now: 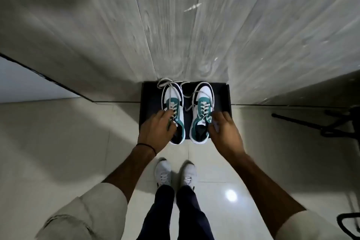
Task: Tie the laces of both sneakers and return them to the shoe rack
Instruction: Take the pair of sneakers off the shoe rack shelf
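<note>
Evidently still at the start: laces loose on both sneakers, left sneaker [174, 111] and right sneaker [201, 112] side by side on the dark tray [150, 103] against the wall. Left hand [155, 130] curled around the left shoe's collar, right hand [224, 128] fingers bent at the right shoe's side, firm grip unclear. Next: lift both clear, then tie.

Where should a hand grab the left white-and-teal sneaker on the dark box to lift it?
Grip the white-and-teal left sneaker at its open collar near the heel, coming from above on the person's side. The heel points toward the person and overhangs the dark box; loose laces trail over the toe. The left hand already rests there.
</note>
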